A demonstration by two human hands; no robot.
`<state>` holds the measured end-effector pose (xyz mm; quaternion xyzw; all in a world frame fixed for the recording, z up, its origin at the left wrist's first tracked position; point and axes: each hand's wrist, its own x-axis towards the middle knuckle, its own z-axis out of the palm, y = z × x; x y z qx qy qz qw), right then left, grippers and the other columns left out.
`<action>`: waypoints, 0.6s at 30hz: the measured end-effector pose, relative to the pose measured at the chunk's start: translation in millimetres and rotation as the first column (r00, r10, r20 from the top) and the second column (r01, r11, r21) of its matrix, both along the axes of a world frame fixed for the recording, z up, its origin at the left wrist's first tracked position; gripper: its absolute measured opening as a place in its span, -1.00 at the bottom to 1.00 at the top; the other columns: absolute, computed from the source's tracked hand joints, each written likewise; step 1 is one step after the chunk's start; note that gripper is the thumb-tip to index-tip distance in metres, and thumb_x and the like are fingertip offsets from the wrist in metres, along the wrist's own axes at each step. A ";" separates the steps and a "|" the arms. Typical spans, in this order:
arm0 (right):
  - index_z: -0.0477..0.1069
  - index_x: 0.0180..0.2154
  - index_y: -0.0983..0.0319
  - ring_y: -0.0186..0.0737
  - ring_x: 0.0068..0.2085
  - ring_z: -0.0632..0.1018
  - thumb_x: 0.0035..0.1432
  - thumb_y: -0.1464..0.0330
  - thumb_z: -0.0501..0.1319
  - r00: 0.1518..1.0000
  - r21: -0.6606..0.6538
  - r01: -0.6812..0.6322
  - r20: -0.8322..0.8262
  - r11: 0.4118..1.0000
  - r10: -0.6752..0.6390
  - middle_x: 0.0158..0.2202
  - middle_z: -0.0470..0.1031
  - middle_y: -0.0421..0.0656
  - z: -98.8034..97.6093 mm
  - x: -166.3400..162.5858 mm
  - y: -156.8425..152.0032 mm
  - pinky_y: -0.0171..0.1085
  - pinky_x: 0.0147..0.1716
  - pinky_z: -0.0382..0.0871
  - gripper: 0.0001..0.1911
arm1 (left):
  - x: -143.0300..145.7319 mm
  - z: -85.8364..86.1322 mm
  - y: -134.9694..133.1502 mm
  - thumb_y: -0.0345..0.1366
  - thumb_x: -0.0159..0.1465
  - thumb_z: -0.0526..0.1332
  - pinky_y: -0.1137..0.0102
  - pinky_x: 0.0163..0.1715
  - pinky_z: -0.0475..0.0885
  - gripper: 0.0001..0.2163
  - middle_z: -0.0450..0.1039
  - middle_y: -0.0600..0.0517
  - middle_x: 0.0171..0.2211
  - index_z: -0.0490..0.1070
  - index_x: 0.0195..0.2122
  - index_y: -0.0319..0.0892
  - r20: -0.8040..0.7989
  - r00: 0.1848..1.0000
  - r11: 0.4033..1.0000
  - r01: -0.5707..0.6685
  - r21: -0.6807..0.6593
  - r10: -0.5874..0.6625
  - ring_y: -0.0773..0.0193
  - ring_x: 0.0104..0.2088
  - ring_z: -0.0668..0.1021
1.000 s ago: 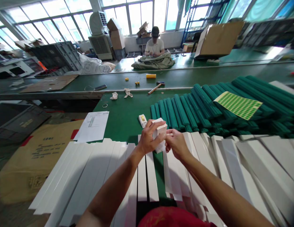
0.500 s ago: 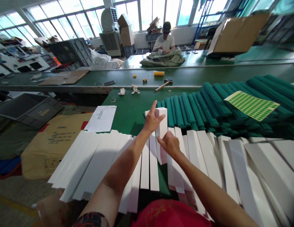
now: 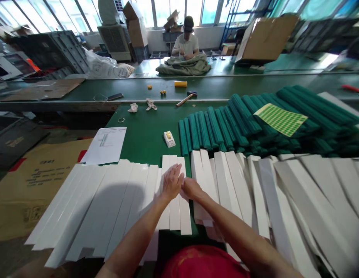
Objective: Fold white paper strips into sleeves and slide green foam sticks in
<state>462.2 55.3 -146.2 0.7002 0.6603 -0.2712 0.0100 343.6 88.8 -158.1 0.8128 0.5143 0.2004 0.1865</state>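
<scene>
My left hand (image 3: 172, 181) lies flat with fingers stretched out on the long white folded boxes (image 3: 175, 193) in the middle of the green table (image 3: 144, 139). My right hand (image 3: 191, 188) rests beside it, touching the same white boxes, its fingers curled and partly hidden behind the left hand. A row of white flat boxes (image 3: 104, 200) fans out to the left and more white flat boxes (image 3: 254, 185) to the right.
Rows of dark green rolls (image 3: 225, 125) lie behind the boxes, with a green-dotted sticker sheet (image 3: 280, 119) on top. A small white-and-yellow item (image 3: 169, 139), a paper sheet (image 3: 105, 144) and a hammer (image 3: 185, 99) lie on the table. Another person (image 3: 186, 44) sits far behind.
The upright white box held in both hands has been laid down flat among the others. Both hands dropped to the table and now rest on the boxes.
</scene>
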 end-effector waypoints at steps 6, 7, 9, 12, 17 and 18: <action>0.32 0.04 0.32 -0.10 -0.12 0.53 0.33 0.25 -0.02 0.989 0.260 0.111 0.063 0.959 -0.132 -0.12 0.50 0.05 37.0 115.8 -54.9 -0.22 -0.13 0.35 -0.62 | 15.1 -4.5 -9.7 -0.22 0.37 0.02 -0.10 0.12 0.25 -0.67 0.38 -0.19 0.13 0.35 0.09 -0.18 -0.086 0.996 1.000 0.013 0.021 -0.011 -0.06 0.19 0.35; 0.30 0.06 0.36 -0.07 -0.10 0.50 0.33 0.26 -0.03 0.964 0.376 0.176 0.121 0.910 -0.237 -0.10 0.47 0.09 41.6 142.4 -70.8 -0.19 -0.10 0.34 -0.60 | 21.7 -3.1 -10.8 -0.22 0.36 0.04 -0.08 0.09 0.28 -0.66 0.39 -0.22 0.11 0.34 0.10 -0.22 -0.090 0.996 0.999 0.000 0.033 0.003 -0.07 0.16 0.38; 0.28 0.04 0.44 0.05 -0.04 0.44 0.29 0.19 0.02 0.841 0.585 0.265 0.248 0.766 -0.480 -0.07 0.40 0.18 46.6 191.3 -103.2 -0.11 -0.08 0.33 -0.53 | 39.5 1.0 -16.0 -0.23 0.33 0.09 -0.03 0.05 0.34 -0.65 0.41 -0.24 0.06 0.34 0.09 -0.26 -0.087 0.996 0.998 0.001 0.070 0.005 -0.06 0.09 0.43; 0.25 0.02 0.46 0.17 -0.10 0.44 0.17 0.02 0.16 0.657 0.567 0.361 0.408 0.740 -0.633 -0.11 0.38 0.19 42.3 237.6 -141.4 -0.05 -0.21 0.35 -0.36 | 74.5 8.0 -31.6 -0.29 0.31 0.13 0.04 0.02 0.39 -0.69 0.44 -0.19 0.02 0.35 0.06 -0.23 -0.044 0.996 0.987 0.081 0.136 -0.076 0.00 0.03 0.47; 0.28 -0.07 0.40 0.07 -0.18 0.49 0.21 0.24 0.14 0.677 0.355 0.478 0.435 0.804 -0.594 -0.20 0.41 0.11 29.6 253.6 -155.8 -0.15 -0.31 0.33 -0.63 | 123.3 21.7 -53.2 -0.36 0.30 0.10 0.09 -0.06 0.47 -0.70 0.42 -0.18 0.01 0.34 0.05 -0.19 0.050 0.968 0.959 0.236 0.159 -0.247 0.03 0.04 0.48; 0.28 -0.05 0.40 0.05 -0.18 0.50 0.22 0.30 0.13 0.687 0.354 0.489 0.408 0.798 -0.601 -0.20 0.42 0.11 31.5 255.3 -153.2 -0.16 -0.30 0.33 -0.66 | 128.3 25.6 -54.5 -0.37 0.30 0.09 0.10 -0.04 0.46 -0.70 0.42 -0.17 0.01 0.33 0.06 -0.19 0.073 0.961 0.955 0.252 0.159 -0.265 0.04 0.04 0.48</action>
